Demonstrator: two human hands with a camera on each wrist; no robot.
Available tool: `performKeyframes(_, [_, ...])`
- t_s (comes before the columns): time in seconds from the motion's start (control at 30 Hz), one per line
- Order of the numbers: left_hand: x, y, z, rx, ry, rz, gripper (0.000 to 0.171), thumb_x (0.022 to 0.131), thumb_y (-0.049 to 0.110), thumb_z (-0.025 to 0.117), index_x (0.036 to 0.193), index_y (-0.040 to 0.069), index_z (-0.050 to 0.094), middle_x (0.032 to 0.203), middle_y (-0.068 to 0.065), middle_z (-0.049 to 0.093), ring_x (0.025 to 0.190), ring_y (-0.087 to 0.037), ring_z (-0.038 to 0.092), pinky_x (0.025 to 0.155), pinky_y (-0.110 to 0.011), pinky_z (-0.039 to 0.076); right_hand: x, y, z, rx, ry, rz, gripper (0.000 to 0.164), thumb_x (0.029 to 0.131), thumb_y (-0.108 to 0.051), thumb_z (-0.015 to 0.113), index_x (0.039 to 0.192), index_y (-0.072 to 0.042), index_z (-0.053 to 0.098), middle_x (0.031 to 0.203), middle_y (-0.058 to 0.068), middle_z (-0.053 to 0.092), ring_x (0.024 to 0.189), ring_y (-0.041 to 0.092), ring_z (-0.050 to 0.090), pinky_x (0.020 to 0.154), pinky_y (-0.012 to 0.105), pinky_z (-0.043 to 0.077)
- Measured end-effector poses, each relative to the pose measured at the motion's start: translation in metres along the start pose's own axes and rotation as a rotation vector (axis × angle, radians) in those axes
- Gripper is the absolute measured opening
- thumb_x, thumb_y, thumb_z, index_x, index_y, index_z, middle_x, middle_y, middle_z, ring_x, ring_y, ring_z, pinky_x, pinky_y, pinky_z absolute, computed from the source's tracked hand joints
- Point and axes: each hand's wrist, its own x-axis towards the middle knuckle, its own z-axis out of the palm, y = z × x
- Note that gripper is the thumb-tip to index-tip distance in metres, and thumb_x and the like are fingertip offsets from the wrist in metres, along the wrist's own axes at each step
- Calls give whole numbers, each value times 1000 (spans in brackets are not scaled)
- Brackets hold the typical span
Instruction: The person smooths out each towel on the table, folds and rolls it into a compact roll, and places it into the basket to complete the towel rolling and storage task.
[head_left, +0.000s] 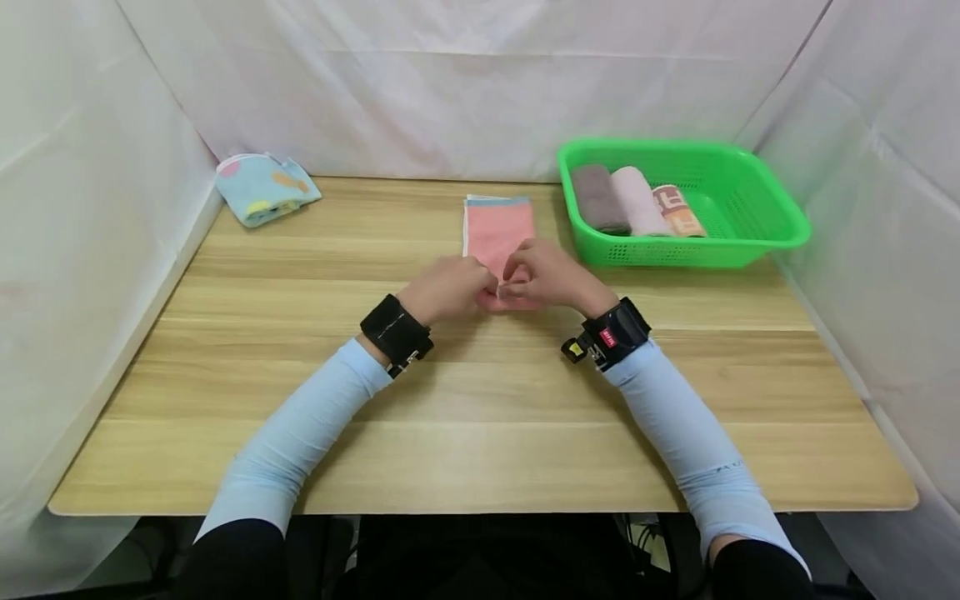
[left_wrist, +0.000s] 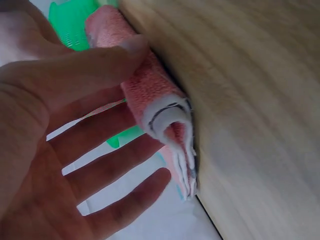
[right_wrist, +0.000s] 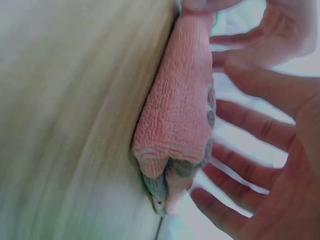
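A pink towel with a blue and white far edge lies lengthwise on the table, its near end turned over into a small roll. My left hand is at the left of this roll. In the left wrist view, its thumb presses the pink roll while the fingers lie along the other side; layered white edges show at the roll's end. My right hand is at the right end. In the right wrist view its fingers are spread beside the towel, with the thumb apart from the cloth.
A green basket stands at the back right, holding a grey-brown rolled towel, a pale pink one and an orange-brown patterned one. A folded light-blue patterned towel lies at the back left. White curtains enclose the table.
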Motion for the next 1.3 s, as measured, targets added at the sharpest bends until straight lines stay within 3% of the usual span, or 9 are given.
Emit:
performKeyframes(0.13, [-2,-1,1,27,24,-4,6,96,15,70,91,13,72,79,0,65,75,-18,60,70,-36,54,-4,-7,-1,-29,-36,-29,20,81,-30,86,91,-15,79,92,2,73,85,18,66,79,36,54])
performKeyframes(0.3, [-2,-1,3,39,47,12,15,94,16,71,81,13,65,70,2,48,67,-16,47,61,-31,41,-6,-11,6,-100,-69,10,26,73,-34,93,85,-19,74,86,-1,65,79,17,59,71,34,48])
performKeyframes(0.5, [1,-4,1,-29,56,8,22,94,15,69,73,13,60,66,3,38,62,-14,39,57,-29,33,-7,-13,8,-152,-42,15,14,77,-20,85,82,-21,72,81,-3,61,76,17,55,69,35,45])
performKeyframes(0.67, [3,-9,2,-64,44,-23,13,89,5,64,78,11,61,70,1,46,67,-18,46,62,-31,40,-7,-8,7,-137,-17,-3,10,88,-13,74,80,-19,70,76,-3,61,73,17,56,68,35,46])
performKeyframes(0.83, [4,-13,0,-79,44,-36,4,96,9,59,93,7,62,77,-4,57,72,-21,54,69,-36,49,-9,-4,3,-23,-23,-8,15,92,-4,62,103,-10,72,94,6,74,89,24,68,82,42,55])
performKeyframes(1.0, [4,-17,1,-120,88,-37,18,100,8,58,117,5,61,77,-7,58,68,-20,49,66,-33,44,-10,0,1,89,4,1,18,95,0,61,112,-3,58,100,18,77,98,32,73,88,46,57])
performKeyframes(1.1, [4,-19,3,-114,119,-30,18,100,6,61,118,7,60,81,-8,59,71,-21,50,65,-33,42,-8,2,2,67,28,-1,14,93,0,64,104,-5,59,94,14,76,92,30,71,85,45,55])
performKeyframes(1.3, [3,-18,3,-54,115,-10,10,97,8,69,104,11,75,99,-9,69,88,-24,64,76,-37,55,-8,-1,2,-79,85,-13,8,87,-5,72,91,-11,76,90,6,71,90,25,64,81,40,52])
